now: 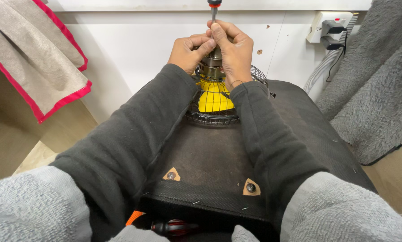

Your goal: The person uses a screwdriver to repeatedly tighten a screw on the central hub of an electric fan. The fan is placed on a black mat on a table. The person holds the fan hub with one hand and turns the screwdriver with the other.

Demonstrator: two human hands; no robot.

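Your right hand (232, 51) wrapping fingers shut round screwdriver (213, 11); shaft running straight up-down, tip pointing down into motor (212, 67) directly under your fingers. Your left hand (187, 51) curling closed against motor housing from left, thumb touching right hand. Right hand sitting nearer tool. Motor standing upright, metallic, above yellow blades (214, 96) inside round wire guard (210, 117), all resting on far end of black upholstered stool (210, 157).

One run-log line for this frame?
left hand: steadies fan motor | right hand: grips screwdriver | yellow blades, wire guard on black stool
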